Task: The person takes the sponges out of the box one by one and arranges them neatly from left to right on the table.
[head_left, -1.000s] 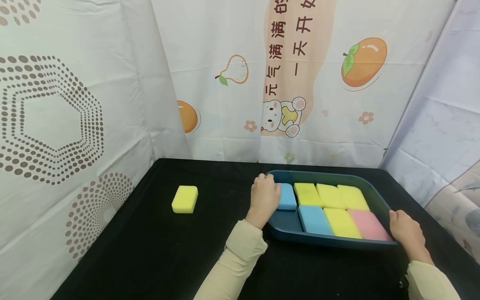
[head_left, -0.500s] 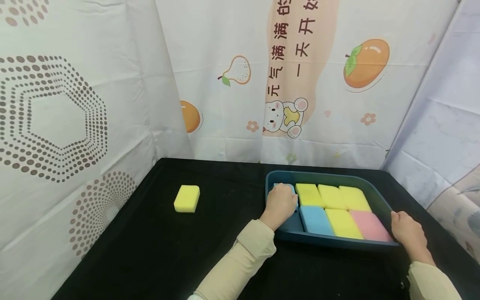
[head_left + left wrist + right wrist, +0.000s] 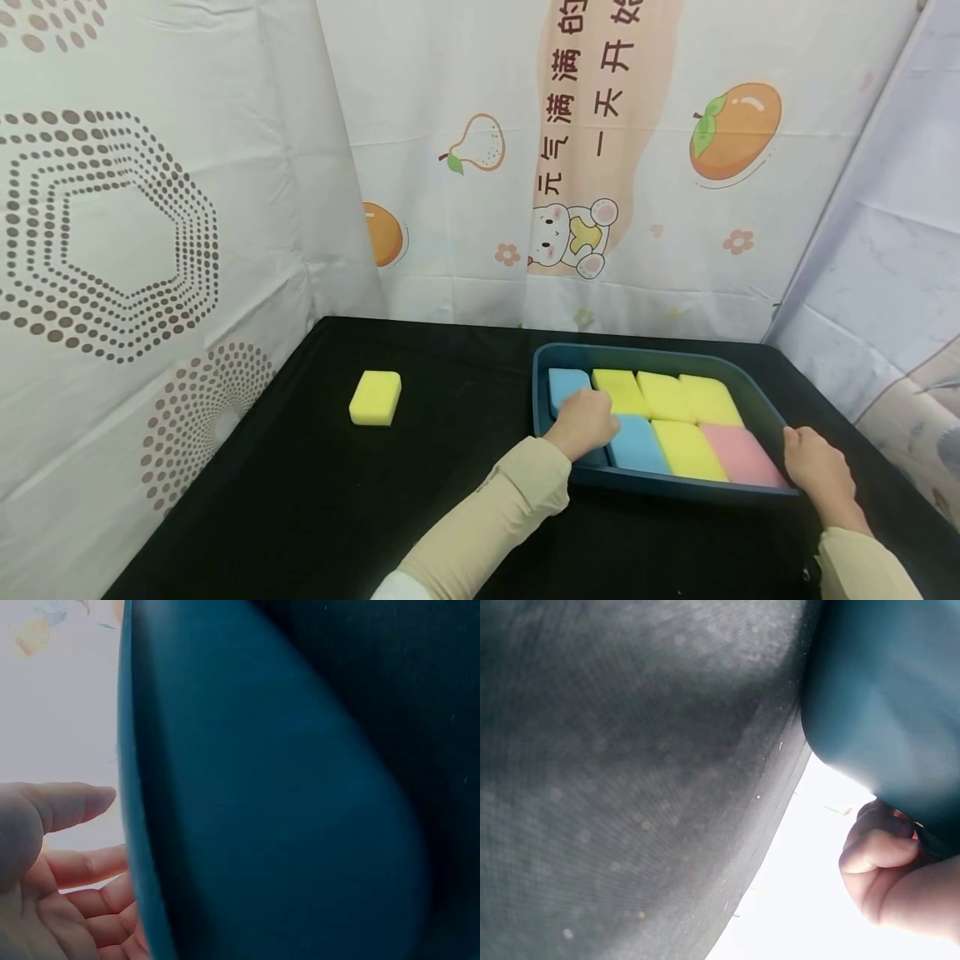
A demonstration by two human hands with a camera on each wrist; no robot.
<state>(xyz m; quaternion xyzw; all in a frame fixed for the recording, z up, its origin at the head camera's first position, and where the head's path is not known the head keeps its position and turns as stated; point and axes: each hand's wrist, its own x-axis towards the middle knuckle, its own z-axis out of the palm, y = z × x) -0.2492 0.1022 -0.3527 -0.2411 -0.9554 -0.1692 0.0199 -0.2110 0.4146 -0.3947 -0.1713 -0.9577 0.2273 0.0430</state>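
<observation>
A dark teal tray (image 3: pixel 645 353) lies on the right, with blue, yellow and pink sponge-like blocks set in two rows. My left hand (image 3: pixel 587 423) is over its left part, between the back blue block (image 3: pixel 567 385) and the front blue block (image 3: pixel 637 445). In the left wrist view the thumb and index finger of that left hand (image 3: pixel 64 847) are apart with nothing seen between them; the tray wall (image 3: pixel 277 780) hides the other fingertips. My right hand (image 3: pixel 817 467) grips the tray's right rim. A yellow block (image 3: pixel 375 398) lies alone to the left.
A black cloth (image 3: pixel 300 500) covers the table. White printed curtains (image 3: pixel 450 75) stand close behind it and along both sides. The tray sits near the table's right side.
My left hand has moved from the tray's left rim to the right and inward, past the back blue block, which is uncovered again. The right hand keeps its grip.
</observation>
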